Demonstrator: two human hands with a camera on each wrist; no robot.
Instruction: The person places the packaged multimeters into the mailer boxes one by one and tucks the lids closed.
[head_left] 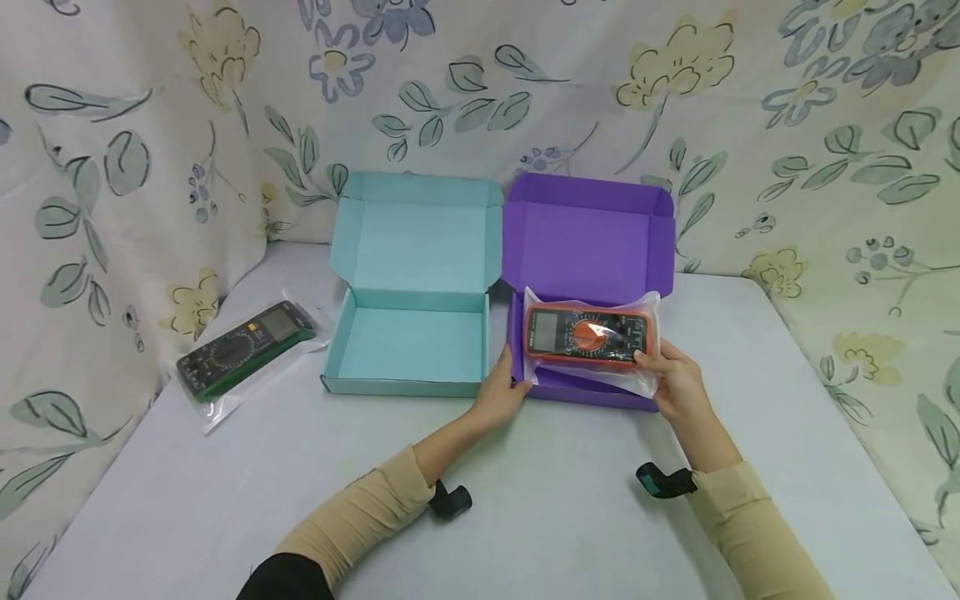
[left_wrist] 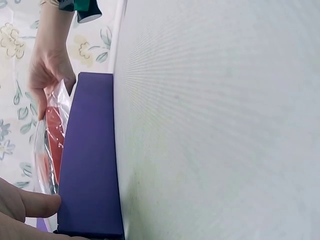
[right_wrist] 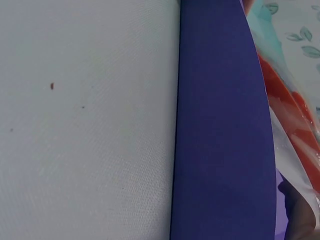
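Observation:
In the head view, a red-orange multimeter [head_left: 555, 332] in a clear plastic bag lies over the open purple box [head_left: 592, 397], whose lid stands up behind. My right hand [head_left: 681, 390] pinches the right end of the bagged multimeter, thumb on top. At the box's front left corner my left hand [head_left: 498, 400] grips the cardboard. The left wrist view shows its thumb [left_wrist: 42, 205] against the edge of the purple front wall [left_wrist: 90, 155]. There the bagged multimeter [left_wrist: 55, 135] rises above that wall. The right wrist view catches only part of the right hand [right_wrist: 300, 220].
An open light-blue box [head_left: 420, 342] stands just left of the purple one, lid raised. Farther left lies a green and black multimeter [head_left: 243, 350] in a clear bag on the white table [head_left: 555, 517]. A floral curtain [head_left: 465, 92] hangs behind.

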